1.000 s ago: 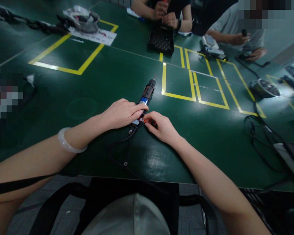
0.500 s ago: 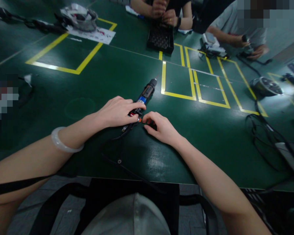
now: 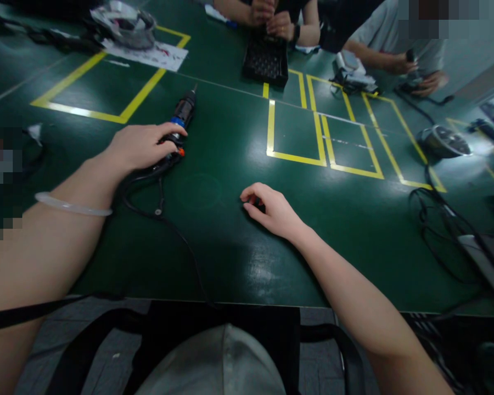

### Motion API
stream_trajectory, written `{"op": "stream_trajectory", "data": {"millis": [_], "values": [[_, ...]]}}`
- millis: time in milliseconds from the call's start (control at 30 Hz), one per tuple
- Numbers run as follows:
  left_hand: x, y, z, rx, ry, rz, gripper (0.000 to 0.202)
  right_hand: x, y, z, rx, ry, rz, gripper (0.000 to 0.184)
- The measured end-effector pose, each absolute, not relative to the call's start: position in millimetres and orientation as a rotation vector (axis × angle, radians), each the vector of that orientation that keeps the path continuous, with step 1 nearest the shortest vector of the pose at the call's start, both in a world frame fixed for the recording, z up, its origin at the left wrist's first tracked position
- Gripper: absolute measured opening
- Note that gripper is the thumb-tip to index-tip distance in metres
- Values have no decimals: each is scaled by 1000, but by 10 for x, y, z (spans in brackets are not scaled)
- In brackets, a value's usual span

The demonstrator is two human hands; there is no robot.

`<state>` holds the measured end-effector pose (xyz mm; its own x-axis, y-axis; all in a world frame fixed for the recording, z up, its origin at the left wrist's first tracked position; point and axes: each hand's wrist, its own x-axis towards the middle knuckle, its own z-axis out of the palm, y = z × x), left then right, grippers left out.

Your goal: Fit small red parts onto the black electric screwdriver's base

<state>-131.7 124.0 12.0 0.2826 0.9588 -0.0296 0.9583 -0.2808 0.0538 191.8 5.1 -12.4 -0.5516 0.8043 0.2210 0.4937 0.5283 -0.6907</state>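
My left hand (image 3: 144, 144) is closed round the body of an electric screwdriver (image 3: 184, 109), dark with a blue band and an orange-red part near my thumb. The bit points away from me, up and to the right. From its rear a black cord (image 3: 177, 230) loops down over the green table towards the front edge. Apart from the tool, my right hand (image 3: 269, 208) rests on the table with its fingers loosely curled. A gap shows between thumb and forefinger, and I see nothing held there, though the palm side is in shadow.
Yellow tape outlines (image 3: 296, 159) mark the table. At the far left a clear bowl (image 3: 125, 30) stands on a white sheet (image 3: 164, 56). Across from me, a person's hands are above a black tray (image 3: 265, 66). Cables (image 3: 430, 219) and a round metal object (image 3: 444, 141) lie at right.
My left hand has carried the electric screwdriver left and away from me, trailing its cord. My right hand has stayed nearly in place, now apart from the tool.
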Motion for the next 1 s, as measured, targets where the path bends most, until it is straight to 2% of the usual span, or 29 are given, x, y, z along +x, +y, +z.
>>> {"op": "stream_trajectory", "data": {"millis": [267, 1000], "values": [[-1882, 1418, 43, 2147, 2184, 74, 53, 1920, 55, -125, -1041, -2246, 765, 10], [-1936, 1484, 3, 2144, 2133, -35, 59, 1919, 55, -103, -1067, -2259, 765, 10]]}}
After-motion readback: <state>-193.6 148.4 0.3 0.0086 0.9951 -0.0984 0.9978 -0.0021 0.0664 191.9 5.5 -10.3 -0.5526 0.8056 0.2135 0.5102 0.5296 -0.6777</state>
